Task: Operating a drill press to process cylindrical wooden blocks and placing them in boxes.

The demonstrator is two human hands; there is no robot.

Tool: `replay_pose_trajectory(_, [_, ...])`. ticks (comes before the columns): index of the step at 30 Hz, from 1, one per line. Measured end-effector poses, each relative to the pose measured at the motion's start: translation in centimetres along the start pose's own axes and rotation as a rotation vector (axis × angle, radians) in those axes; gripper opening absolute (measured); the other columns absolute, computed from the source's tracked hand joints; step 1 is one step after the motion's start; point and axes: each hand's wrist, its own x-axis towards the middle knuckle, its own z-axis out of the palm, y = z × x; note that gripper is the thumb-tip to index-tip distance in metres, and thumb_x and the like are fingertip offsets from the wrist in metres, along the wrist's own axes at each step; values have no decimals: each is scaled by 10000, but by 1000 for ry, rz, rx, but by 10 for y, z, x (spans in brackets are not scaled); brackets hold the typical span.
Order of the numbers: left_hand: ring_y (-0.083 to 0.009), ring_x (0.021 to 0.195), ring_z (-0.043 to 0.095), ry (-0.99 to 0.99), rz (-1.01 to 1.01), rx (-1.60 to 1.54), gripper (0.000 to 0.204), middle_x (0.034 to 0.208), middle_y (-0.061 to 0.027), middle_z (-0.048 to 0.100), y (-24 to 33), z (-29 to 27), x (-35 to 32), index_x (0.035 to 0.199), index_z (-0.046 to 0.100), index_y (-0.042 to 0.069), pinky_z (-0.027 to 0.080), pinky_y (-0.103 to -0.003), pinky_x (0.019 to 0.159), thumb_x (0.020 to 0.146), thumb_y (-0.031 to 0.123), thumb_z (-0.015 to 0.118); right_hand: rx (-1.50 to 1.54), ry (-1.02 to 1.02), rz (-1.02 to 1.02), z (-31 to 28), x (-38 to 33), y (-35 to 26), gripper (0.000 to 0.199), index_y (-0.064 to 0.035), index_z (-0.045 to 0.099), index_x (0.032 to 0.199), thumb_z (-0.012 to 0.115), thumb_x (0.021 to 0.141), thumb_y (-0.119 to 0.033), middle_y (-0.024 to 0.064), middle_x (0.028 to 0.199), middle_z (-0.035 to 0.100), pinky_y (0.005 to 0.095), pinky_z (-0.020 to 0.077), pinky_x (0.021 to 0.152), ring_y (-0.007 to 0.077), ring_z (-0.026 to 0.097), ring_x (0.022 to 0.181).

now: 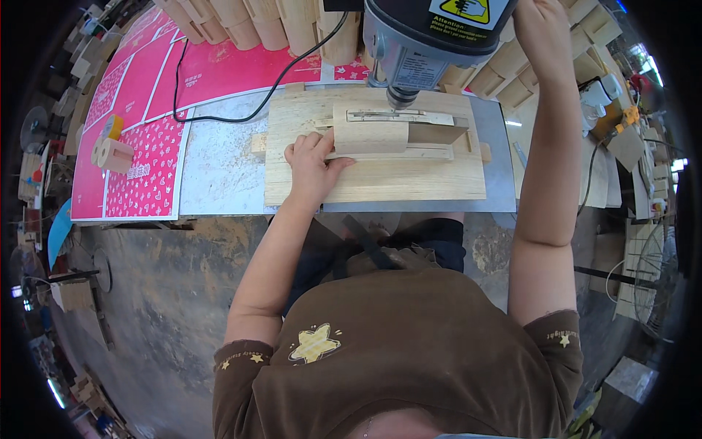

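Note:
A pale wooden piece with a curved top [371,137] lies in a wooden fixture on a flat board [409,183]. My left hand [311,167] is closed on its left end, fingers bent behind and thumb along the near side. Just beyond the piece, the chuck [401,96] of a drill press [420,62] points down; any bit in it is too small to make out. My right hand [540,33] is raised at the right of the machine head, its fingers curled. What it grips is hidden by the machine and the picture's edge.
Several pale wooden pieces [267,25] stand in a row behind the machine, with more at the right. A black cable [219,119] loops across the pink patterned sheet [146,157]. A pinkish roll-shaped thing [115,156] and yellow tape [112,127] lie at the left.

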Motion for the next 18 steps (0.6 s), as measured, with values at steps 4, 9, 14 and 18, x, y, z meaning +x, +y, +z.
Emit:
replay_pose_trajectory(4, [-200,823,467,-6,-8,9,537,764,5,487,-1,1,-1,1084,609,135,270,-364,773,590,272,768,-285,-1,5,-22,-62,-24,171,33,616,883,527,890,-112,52,728,550,206,362,587,83,475,652])
replay_pose_trajectory(9, [-203,820,470,-1,2,-1,529,766,-2,485,-1,1,-1,1085,608,136,274,-369,781,598,267,765,-182,22,-27,3,-150,-3,66,-15,623,846,598,828,-73,69,637,519,258,388,536,153,510,590])
replay_pose_trajectory(14, [-203,816,472,8,3,2,540,765,-1,486,-1,3,-1,1089,606,136,275,-368,779,592,271,768,61,110,8,45,-179,44,48,-18,621,836,616,797,-44,87,683,542,269,384,540,177,513,629])
replay_pose_trajectory(18, [-200,808,475,-1,-4,-14,555,769,2,493,-3,3,-2,1091,606,139,276,-371,781,580,274,774,-172,6,-190,19,-161,28,18,-25,604,786,617,790,-37,90,670,546,262,383,536,179,515,618])
